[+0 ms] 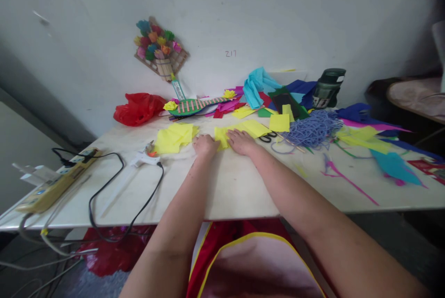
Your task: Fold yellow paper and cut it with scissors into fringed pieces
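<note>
A small piece of yellow crepe paper (221, 135) lies on the white table between my two hands. Curled at its left edge is my left hand (206, 145), fingers closed on the paper's side. My right hand (240, 142) rests flat on the right edge, fingers stretched out. To the left of my left hand is a loose pile of yellow paper sheets (175, 138). Beyond my right hand lie another yellow strip (254, 128) and a yellow square (279, 123). The black handles of scissors (267, 138) show just right of that hand.
A glue gun (144, 158) with a black cord and a power strip (59, 182) occupy the left side. Blue yarn (311, 130), coloured paper and a dark green bottle (328, 88) stand right. A green woven craft (198, 106) and red plastic bag (139, 109) lie at the back.
</note>
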Available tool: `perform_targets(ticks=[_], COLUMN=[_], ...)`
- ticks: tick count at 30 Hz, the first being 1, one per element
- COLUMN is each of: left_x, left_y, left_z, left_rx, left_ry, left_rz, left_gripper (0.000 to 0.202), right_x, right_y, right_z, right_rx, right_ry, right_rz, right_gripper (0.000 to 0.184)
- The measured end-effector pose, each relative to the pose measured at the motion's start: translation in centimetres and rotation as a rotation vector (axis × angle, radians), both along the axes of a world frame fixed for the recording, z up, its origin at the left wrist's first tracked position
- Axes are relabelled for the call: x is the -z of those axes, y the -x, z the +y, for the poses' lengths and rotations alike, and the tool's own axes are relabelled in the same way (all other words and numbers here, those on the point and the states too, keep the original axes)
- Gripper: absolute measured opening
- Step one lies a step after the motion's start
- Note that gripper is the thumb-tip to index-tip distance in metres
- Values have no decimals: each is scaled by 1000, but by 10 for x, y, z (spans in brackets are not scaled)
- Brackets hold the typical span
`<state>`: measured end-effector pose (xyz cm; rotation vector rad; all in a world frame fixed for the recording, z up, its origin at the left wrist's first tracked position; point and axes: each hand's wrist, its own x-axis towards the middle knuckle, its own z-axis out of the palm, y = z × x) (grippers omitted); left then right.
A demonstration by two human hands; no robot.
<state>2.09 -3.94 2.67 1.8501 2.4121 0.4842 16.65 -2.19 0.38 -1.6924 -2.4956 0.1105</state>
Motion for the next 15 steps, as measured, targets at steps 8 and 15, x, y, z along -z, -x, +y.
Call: perform_targets(ticks=[8,15], left_x=[-1,-2], left_y=[-9,-14], left_z=[-5,-11], left_rx=[22,88], left_ry=[-43,-83], left_rz=[-48,5], left_gripper=[24,34], right_x=[-2,-2], right_y=[0,1], right_z=[-3,-3], right_rx=[7,6], right_ry=[1,3], right_rz=[12,26], right_gripper=[52,52])
